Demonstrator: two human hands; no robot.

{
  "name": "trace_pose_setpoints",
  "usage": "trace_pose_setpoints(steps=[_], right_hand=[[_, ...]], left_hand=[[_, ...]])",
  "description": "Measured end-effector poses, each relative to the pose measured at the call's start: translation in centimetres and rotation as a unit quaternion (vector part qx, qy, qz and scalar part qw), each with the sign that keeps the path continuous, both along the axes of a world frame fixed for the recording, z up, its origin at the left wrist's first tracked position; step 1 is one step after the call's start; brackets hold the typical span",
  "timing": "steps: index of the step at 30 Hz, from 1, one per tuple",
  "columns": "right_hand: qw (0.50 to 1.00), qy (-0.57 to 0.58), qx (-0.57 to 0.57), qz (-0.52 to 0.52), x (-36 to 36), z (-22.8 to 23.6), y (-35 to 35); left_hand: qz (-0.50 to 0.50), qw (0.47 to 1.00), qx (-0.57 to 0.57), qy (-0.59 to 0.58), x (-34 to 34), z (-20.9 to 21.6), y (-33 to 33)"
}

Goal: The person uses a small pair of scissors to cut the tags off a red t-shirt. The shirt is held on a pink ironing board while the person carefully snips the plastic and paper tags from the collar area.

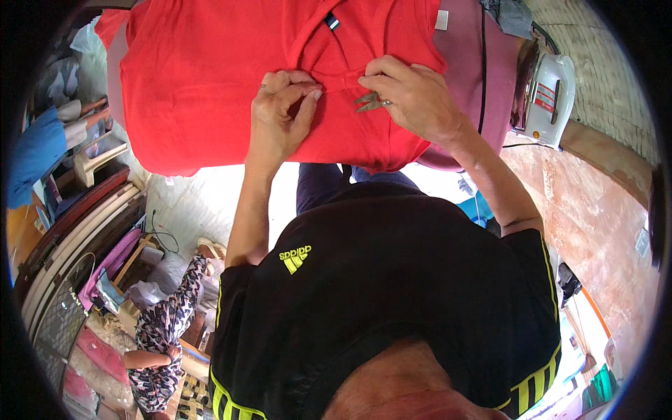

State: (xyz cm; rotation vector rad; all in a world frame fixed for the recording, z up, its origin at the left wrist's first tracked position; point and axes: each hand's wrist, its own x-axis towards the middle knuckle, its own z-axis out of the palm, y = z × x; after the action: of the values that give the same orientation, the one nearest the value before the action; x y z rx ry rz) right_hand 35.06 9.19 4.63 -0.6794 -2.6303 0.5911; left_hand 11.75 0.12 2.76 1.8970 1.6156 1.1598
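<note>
A red knit garment (196,105) is spread over a mauve padded board (462,77). Its neckline, with a small dark label (331,21) inside, lies in front of me. My left hand (283,108) pinches the neckline band, thumb against fingers. At the other end of that stretch of band, my right hand (416,98) is closed round a small pair of scissors (367,103), whose pointed blades stick out toward the left hand. The fingertips of the right hand also touch the band. Their exact grip is partly hidden.
A white iron (553,98) stands at the board's right end, and a dark cord (484,63) crosses the board. Grey cloth (509,17) lies at the far right. One person in patterned clothes (164,343) is at lower left, another in blue (38,154) at left.
</note>
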Motion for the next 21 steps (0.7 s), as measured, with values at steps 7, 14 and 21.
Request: trace_pose_setpoints(steps=[7, 14, 21], right_hand=[[0.990, 0.055, -0.123, -0.046, -0.3, 0.1, 0.6], [0.976, 0.061, -0.197, -0.074, -0.6, 0.4, 1.1], [0.957, 0.163, -0.227, -0.076, -0.1, -0.3, 0.8]], left_hand=[[0.032, 0.998, 0.041, -0.022, 2.6, -0.5, 0.8], [-0.041, 0.987, 0.058, 0.145, 1.9, -0.2, 2.0], [0.016, 0.989, 0.018, 0.144, 2.8, -0.2, 2.8]])
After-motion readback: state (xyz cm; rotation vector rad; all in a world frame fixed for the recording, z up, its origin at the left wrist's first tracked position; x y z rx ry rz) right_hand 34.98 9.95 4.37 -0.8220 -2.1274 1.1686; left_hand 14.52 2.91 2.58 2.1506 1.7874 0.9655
